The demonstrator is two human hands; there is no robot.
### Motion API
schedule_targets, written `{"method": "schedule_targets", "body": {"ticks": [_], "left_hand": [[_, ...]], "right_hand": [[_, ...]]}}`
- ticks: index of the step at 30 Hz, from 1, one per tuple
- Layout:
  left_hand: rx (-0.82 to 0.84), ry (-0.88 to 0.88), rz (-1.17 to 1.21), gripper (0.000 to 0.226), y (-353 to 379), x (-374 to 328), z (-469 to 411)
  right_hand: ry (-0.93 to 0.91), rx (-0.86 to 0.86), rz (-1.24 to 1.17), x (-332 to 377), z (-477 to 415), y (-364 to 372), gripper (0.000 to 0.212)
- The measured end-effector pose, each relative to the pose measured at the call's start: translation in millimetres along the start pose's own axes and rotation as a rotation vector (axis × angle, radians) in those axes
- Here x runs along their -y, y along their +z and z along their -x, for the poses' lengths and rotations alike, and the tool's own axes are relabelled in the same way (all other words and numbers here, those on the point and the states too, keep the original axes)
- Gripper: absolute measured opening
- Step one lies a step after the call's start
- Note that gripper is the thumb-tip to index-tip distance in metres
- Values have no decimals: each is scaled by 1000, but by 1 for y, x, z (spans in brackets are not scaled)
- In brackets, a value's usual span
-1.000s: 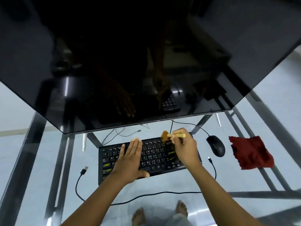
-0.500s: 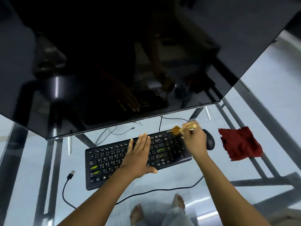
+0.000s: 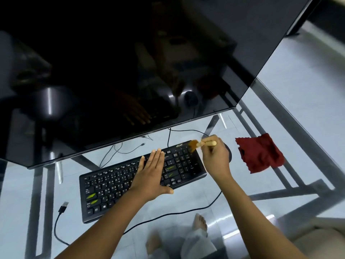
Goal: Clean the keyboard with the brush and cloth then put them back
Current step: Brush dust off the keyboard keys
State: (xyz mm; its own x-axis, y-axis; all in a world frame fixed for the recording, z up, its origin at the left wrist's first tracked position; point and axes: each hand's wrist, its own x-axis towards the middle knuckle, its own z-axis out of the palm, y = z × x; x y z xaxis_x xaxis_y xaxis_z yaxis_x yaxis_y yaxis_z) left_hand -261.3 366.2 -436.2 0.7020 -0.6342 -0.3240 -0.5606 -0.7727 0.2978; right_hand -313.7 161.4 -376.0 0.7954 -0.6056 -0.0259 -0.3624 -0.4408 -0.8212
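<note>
mouse point(image 3: 228, 152) behind right hand point(image 3: 216, 158), cloth point(image 3: 259, 153) beside

A large glossy black monitor point(image 3: 130, 62) stands at the back of a clear glass tabletop point(image 3: 308, 113) on a grey metal frame point(image 3: 291, 126). A thin black cable point(image 3: 168, 214) loops across the glass and ends in a loose USB plug point(image 3: 63, 206). Only the edge of a black mouse point(image 3: 229, 154) shows.

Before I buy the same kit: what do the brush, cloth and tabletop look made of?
Brush: pale matte handle, probably wood, with soft brown bristles. Cloth: dark red crumpled fabric, perhaps microfibre. Tabletop: clear glossy glass; feet and floor show through.
</note>
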Motion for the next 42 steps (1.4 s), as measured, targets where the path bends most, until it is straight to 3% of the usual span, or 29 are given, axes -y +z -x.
{"method": "schedule_targets", "body": {"ticks": [3, 7, 9, 11, 14, 16, 18, 20, 22, 25, 26, 29, 30, 33, 34, 37, 40, 42], "left_hand": [[-8, -4, -3, 128, -1, 0, 0], [-4, -7, -13, 129, -1, 1, 0], [-7, -8, -14, 129, -2, 0, 0], [-7, -11, -13, 128, -2, 0, -1], [-3, -10, -11, 128, -1, -2, 0], [-7, -11, -15, 129, -2, -1, 0], [-4, -9, -19, 130, -2, -1, 1], [-1, -9, -17, 130, -2, 0, 0], [-1, -8, -14, 130, -2, -1, 0], [-5, -6, -14, 130, -2, -1, 0], [-5, -6, -10, 130, -2, 0, 0], [-9, -3, -4, 130, -2, -1, 0], [-11, -1, -7, 129, -2, -1, 0], [-7, 2, -17, 129, -3, 0, 1], [-7, 3, -19, 129, -2, 0, 1], [-7, 4, -27, 129, -3, -1, 0], [-12, -13, -60, 127, -3, -3, 3], [-29, -44, -69, 127, -2, -3, 6]], "right_hand": [[60, 247, -67, 0, 7, -2, 9], [38, -29, -37, -9, 6, -12, 11], [74, 143, -132, -6, 10, -14, 10], [55, 292, -50, -7, 16, -12, 13], [8, 5, -5, -12, 18, -16, 10], [58, 91, -126, -11, 19, -19, 10], [85, 249, -85, -12, 24, -17, 14], [59, 104, 27, -16, 25, -18, 12], [56, -11, -25, -17, 25, -24, 10], [128, 217, -137, -13, 30, -24, 12], [110, 203, -66, -14, 31, -23, 14], [56, -75, 14, -21, 28, -24, 11], [63, -64, -40, -21, 25, -25, 11], [135, 216, -145, -14, 22, -20, 16], [97, 207, -99, -14, 18, -18, 16], [50, -34, -96, -9, 6, -15, 13], [121, 222, -215, -1, 1, -6, 16], [61, 171, -91, 1, 1, 2, 15]]}}
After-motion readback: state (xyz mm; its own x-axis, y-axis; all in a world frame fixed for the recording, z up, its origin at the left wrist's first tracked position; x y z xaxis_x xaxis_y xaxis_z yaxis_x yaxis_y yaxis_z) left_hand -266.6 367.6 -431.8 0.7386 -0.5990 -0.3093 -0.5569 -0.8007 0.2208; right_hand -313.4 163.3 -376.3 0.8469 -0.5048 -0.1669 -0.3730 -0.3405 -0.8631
